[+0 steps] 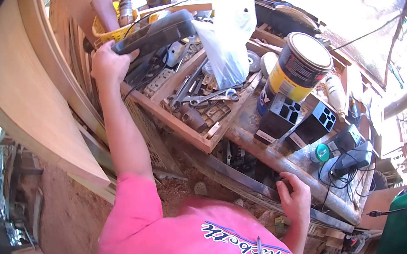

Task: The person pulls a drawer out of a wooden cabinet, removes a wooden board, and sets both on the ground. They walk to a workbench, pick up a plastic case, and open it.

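Observation:
My left hand (110,66) is closed on the near end of a dark grey plastic case (162,31), tilted up above a wooden tray (152,104); most of the fingers are hidden behind it. Black cable hangs beside the case. In the tray lie several wrenches (186,86), metal fittings and a white plastic bag (230,43). My right hand (295,195) hovers by the front edge of an open drawer (253,177) under the bench. Its thumb and forefinger are bent and apart, and I make out nothing between them.
A large paint can (298,67) stands on the bench behind two black boxes (279,119). Right of them lie a small green-lidded tub (320,152) and chargers with tangled cable (356,160). Curved wooden boards (37,100) lean at left. A green container (402,235) stands at right.

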